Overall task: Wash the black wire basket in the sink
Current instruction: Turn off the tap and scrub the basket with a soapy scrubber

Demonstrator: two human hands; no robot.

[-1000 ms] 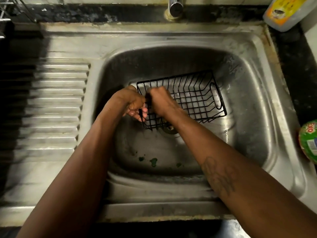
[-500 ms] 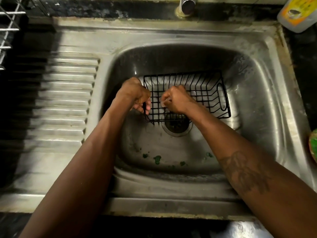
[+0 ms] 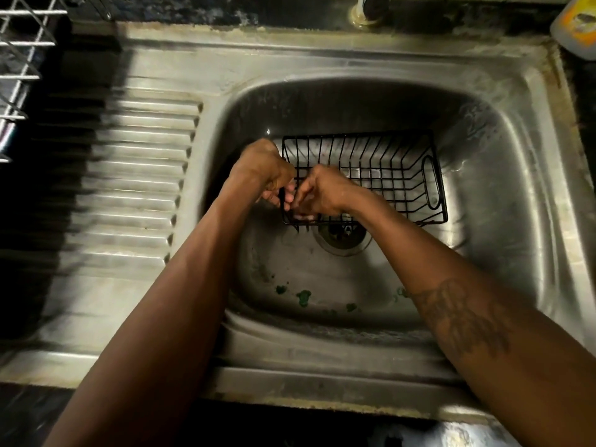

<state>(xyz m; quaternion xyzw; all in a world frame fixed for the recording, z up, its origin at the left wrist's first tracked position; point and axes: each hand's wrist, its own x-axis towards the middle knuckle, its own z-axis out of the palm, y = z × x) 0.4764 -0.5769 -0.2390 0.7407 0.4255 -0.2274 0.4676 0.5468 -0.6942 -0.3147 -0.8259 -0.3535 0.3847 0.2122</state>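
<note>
The black wire basket point(image 3: 387, 175) lies in the steel sink point(image 3: 503, 201), just behind the drain point(image 3: 342, 237). It has a loop handle on its right end. My left hand point(image 3: 264, 169) grips the basket's left end from outside, fingers curled round the wires. My right hand point(image 3: 319, 191) is inside the basket at the same left end, its fingers curled on the wires there. The two hands almost touch. Part of the left wall of the basket is hidden by them.
The tap base point(image 3: 371, 8) stands behind the bowl. A ribbed draining board point(image 3: 135, 175) lies to the left, with a white wire rack point(image 3: 19, 59) at the far left. A yellow-labelled bottle point(image 3: 577, 24) sits at the back right. Green flecks point(image 3: 303, 296) dot the bowl's near floor.
The basket has shifted a little back and turned squarer in the bowl, uncovering the drain. My right hand has moved closer to my left at the left end.
</note>
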